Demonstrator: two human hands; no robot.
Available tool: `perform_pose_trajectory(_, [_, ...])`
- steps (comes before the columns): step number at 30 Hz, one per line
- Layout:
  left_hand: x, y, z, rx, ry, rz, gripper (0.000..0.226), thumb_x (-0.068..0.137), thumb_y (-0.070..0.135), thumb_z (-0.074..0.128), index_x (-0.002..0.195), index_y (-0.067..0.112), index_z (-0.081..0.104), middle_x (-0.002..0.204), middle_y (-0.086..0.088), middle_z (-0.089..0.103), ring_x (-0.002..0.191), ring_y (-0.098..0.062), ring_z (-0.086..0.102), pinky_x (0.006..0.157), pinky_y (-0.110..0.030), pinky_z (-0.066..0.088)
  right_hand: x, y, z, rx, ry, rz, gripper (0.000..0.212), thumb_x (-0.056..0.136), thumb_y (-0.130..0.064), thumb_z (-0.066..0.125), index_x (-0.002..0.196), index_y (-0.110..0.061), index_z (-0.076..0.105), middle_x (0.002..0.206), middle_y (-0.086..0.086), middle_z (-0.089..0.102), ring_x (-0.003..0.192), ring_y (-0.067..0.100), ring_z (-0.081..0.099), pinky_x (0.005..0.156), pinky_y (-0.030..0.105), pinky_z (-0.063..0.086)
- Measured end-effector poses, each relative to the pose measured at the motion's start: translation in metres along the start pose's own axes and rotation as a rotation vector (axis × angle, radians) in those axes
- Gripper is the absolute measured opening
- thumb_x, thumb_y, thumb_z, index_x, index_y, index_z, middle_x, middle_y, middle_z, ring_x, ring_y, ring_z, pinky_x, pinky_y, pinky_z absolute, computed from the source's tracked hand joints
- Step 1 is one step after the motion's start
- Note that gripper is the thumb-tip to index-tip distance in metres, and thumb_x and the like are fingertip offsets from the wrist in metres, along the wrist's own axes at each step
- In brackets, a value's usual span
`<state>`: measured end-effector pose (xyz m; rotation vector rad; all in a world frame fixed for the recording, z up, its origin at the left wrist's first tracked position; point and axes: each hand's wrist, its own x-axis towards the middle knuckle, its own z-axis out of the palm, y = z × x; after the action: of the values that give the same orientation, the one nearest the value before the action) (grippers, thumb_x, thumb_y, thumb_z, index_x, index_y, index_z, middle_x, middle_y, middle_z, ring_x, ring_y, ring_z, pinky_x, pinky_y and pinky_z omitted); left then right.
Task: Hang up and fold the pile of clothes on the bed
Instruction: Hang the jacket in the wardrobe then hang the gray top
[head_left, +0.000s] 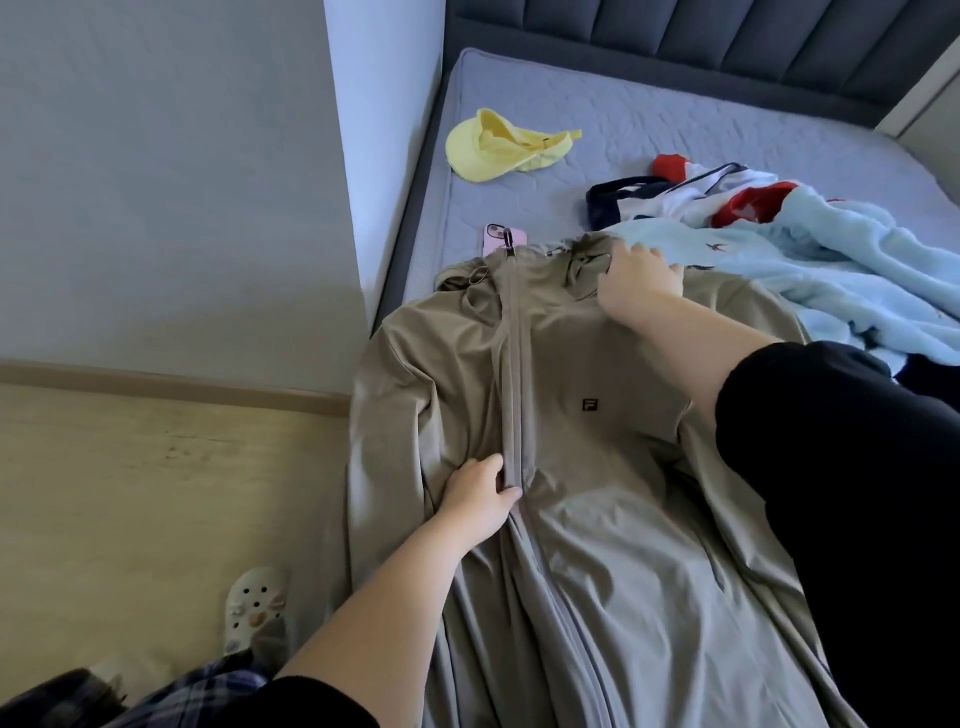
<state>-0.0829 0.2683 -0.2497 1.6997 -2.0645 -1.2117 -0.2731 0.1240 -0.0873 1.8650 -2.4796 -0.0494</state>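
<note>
A grey-blue bed (675, 119) fills the corner of the room, against a pale wall and above a wood floor (130, 493). On its near side a khaki jacket (597, 467) lies front up and zipped, its hem running off towards the camera. The left hand (480, 499) pinches the zip (514, 364) at mid-chest, thumb on one side of the strip and fingers on the other. The right hand (641, 283) lies spread on the cloth by the collar, holding nothing.

The jacket looks thin, light and slick. It will likely slide and wrinkle when pulled, so it is best taken at the shoulders or the collar seam, where the cloth is doubled. The zip line is the only firm part.

A blue fleece (831, 270) and other clothes lie heaped just beside the jacket. A yellow cap (498, 145) and a pink phone (500, 236) lie farther up.
</note>
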Motion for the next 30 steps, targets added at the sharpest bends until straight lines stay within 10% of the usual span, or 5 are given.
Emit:
perform_pose_trajectory(12, [-0.009, 0.01, -0.022, 0.003, 0.039, 0.039, 0.035, 0.093, 0.024, 0.053, 0.127, 0.019, 0.044, 0.096, 0.004, 0.052, 0.091, -0.02, 0.055, 0.077, -0.029, 0.042, -0.005, -0.009, -0.007, 0.155, 0.004, 0.115, 0.039, 0.094, -0.034, 0.042, 0.119, -0.008, 0.054, 0.123, 0.014, 0.056, 0.124, 0.032, 0.038, 0.099, 0.044, 0.026])
perform_pose_trajectory(21, [-0.039, 0.061, -0.18, -0.05, 1.013, 0.193, 0.039, 0.088, 0.003, 0.054, 0.127, 0.001, 0.054, 0.122, -0.019, 0.054, 0.115, -0.036, 0.046, 0.1, -0.038, 0.033, -0.052, -0.016, -0.066, 0.53, 0.346, -0.152, 0.016, 0.084, -0.029, 0.067, 0.087, -0.013, 0.072, 0.091, 0.008, 0.067, 0.101, 0.028, 0.05, 0.083, 0.033, 0.025])
perform_pose_trajectory(30, [-0.113, 0.107, -0.339, 0.129, 0.744, 0.022, 0.047, 0.102, 0.04, 0.033, 0.102, 0.004, 0.062, 0.107, -0.023, 0.064, 0.104, -0.037, 0.057, 0.08, -0.035, 0.04, -0.103, -0.066, -0.19, 0.89, 0.512, -0.248, 0.015, 0.084, -0.021, 0.067, 0.086, -0.007, 0.074, 0.09, 0.011, 0.071, 0.098, 0.029, 0.056, 0.094, 0.044, 0.039])
